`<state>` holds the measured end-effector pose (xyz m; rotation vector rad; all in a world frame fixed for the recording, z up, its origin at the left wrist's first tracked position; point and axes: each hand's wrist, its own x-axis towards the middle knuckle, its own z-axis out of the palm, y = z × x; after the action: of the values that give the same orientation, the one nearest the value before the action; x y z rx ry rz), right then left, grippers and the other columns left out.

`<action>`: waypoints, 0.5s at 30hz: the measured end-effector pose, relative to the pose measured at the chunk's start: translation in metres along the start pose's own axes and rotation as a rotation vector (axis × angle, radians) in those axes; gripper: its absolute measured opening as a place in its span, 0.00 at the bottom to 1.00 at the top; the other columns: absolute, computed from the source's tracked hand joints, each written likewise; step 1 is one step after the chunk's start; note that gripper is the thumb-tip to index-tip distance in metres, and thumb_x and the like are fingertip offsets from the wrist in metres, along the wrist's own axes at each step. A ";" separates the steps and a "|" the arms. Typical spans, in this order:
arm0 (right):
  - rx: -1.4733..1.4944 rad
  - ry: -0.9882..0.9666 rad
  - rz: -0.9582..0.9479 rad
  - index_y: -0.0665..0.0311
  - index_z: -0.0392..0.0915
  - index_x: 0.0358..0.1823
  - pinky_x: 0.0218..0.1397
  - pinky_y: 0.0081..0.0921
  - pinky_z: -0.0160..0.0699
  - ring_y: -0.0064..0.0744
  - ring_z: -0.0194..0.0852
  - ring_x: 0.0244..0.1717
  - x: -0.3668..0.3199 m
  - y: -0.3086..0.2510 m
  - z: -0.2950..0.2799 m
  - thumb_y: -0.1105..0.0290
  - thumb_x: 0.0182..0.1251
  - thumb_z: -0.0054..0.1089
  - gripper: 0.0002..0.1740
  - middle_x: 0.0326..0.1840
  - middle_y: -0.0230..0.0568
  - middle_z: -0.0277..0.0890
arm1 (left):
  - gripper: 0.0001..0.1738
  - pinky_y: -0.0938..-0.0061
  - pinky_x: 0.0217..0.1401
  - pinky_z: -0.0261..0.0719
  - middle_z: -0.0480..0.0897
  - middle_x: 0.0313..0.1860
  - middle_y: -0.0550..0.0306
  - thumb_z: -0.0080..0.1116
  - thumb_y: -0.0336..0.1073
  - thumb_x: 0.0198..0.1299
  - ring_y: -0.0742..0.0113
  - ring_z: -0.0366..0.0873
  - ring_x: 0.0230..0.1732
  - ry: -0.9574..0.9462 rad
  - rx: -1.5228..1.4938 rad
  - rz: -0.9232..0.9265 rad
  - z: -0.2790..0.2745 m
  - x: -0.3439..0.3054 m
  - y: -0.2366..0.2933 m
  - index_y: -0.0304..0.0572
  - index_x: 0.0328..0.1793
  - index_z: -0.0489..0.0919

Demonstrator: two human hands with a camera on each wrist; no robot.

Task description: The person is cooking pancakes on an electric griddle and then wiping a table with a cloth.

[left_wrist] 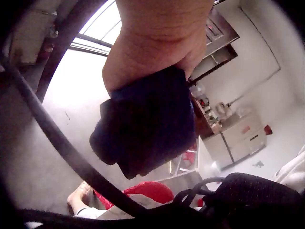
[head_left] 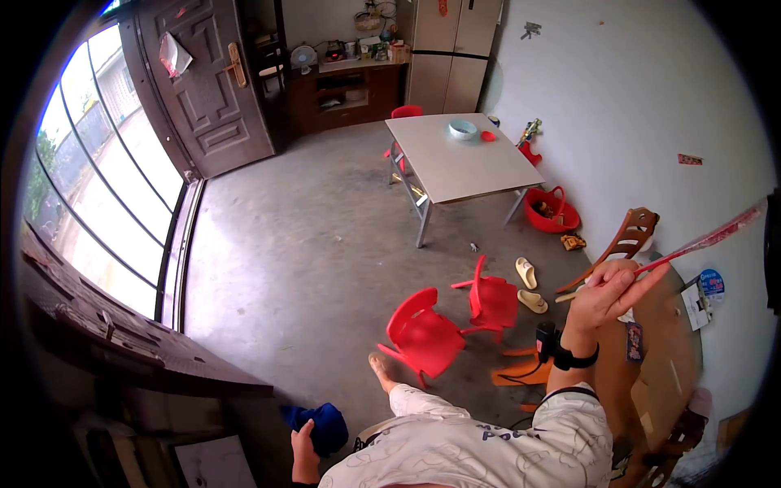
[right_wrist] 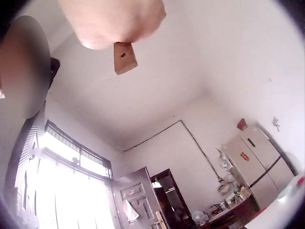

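At the lower left of the head view my left hand [head_left: 303, 446] grips a bunched dark blue cloth [head_left: 329, 429]. The left wrist view shows the cloth [left_wrist: 147, 121] hanging below that hand [left_wrist: 152, 52], its fingers mostly hidden. On the right side, my raised right hand [head_left: 606, 294] holds a long thin stick [head_left: 720, 234] with a red patterned length pointing toward the wall. The stick's flat wooden end [right_wrist: 125, 58], with a small dark hole, sticks out from under the hand [right_wrist: 116, 21] in the right wrist view.
Two red plastic chairs [head_left: 427, 335] stand in front of me. Beyond them are a table [head_left: 455, 175] with a bowl [head_left: 463, 129], a red basket [head_left: 553, 213] and slippers [head_left: 533, 302]. A brown wooden table [head_left: 663, 358] and chair [head_left: 622, 244] are at right, an open door [head_left: 203, 89] at left.
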<state>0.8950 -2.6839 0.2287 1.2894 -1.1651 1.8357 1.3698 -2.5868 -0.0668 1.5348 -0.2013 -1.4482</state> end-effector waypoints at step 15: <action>-0.287 -0.275 0.251 0.63 0.54 0.64 0.34 0.29 0.67 0.35 0.64 0.31 -0.134 0.332 0.385 0.69 0.69 0.40 0.23 0.31 0.43 0.67 | 0.18 0.66 0.48 0.78 0.78 0.44 0.51 0.55 0.31 0.55 0.58 0.78 0.44 0.126 0.000 -0.007 0.108 0.123 0.128 0.35 0.52 0.71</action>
<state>0.8172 -3.1728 0.0525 1.3006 -1.7380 1.6119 1.3753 -2.7924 -0.0374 1.6220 -0.1202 -1.3514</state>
